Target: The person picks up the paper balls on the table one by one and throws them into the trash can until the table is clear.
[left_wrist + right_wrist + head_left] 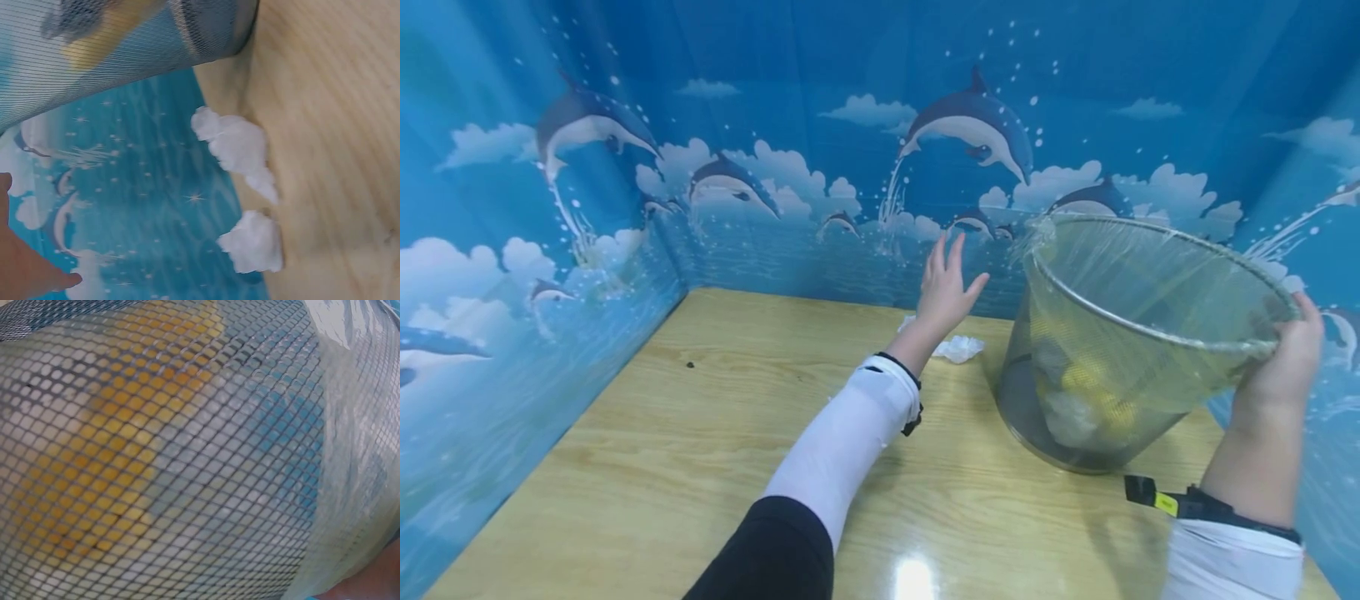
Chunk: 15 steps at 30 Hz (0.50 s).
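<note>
A wire-mesh wastebasket (1022, 400), lined with a thin translucent bag (1180, 375) folded over its rim, stands on the table at the right. Its rim leans toward the right in the head view. My right hand (1285, 358) grips the rim on that side, over the bag. Yellow and whitish contents (125, 462) show through the mesh in the right wrist view. My left hand (946, 287) is in the air left of the basket, fingers straight and thumb spread, holding nothing. Two crumpled white tissues (240, 147) lie at the table's back edge; the hand partly hides them in the head view.
The wood-grain table (700, 450) reaches back to a blue dolphin-print curtain (790, 100), which encloses it at the back and both sides. A small dark speck (690, 364) is on the table at the left.
</note>
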{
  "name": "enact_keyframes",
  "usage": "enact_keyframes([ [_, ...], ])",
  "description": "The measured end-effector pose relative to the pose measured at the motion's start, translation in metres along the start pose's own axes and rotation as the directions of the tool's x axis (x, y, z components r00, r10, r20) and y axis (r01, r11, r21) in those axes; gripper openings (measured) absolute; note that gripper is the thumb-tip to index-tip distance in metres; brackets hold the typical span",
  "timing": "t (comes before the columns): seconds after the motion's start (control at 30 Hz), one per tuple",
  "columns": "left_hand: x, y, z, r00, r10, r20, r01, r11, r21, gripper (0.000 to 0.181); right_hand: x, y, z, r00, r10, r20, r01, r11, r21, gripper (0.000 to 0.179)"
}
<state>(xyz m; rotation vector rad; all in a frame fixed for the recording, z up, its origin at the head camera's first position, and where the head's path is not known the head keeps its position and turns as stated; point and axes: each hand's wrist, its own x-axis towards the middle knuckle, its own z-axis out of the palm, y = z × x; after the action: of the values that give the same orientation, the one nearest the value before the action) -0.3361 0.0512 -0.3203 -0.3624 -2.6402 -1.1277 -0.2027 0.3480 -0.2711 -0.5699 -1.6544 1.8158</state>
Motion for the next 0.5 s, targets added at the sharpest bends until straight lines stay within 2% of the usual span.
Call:
enact_keyframes([
  [0.13,0.000,-0.010,0.012,0.998,-0.024,0.063,0.022,0.999,0.032,0.075,-0.001,0.001,0.000,1.000,-0.006,0.003,0.006,1.000,-0.026,0.059],
  [0.33,-0.004,-0.025,0.032,0.982,-0.070,0.175,0.053,0.994,0.098,0.076,-0.001,0.003,0.000,1.000,-0.006,0.011,0.006,0.999,-0.049,0.060],
  [0.43,-0.007,-0.030,0.041,0.972,-0.082,0.219,0.045,0.984,0.172,0.076,-0.002,0.003,0.001,1.000,-0.018,0.010,0.019,0.998,-0.058,0.059],
  [0.5,-0.008,-0.035,0.048,0.965,-0.074,0.252,0.009,0.968,0.249,0.075,-0.002,0.003,0.001,1.000,-0.018,0.010,0.018,0.998,-0.067,0.059],
])
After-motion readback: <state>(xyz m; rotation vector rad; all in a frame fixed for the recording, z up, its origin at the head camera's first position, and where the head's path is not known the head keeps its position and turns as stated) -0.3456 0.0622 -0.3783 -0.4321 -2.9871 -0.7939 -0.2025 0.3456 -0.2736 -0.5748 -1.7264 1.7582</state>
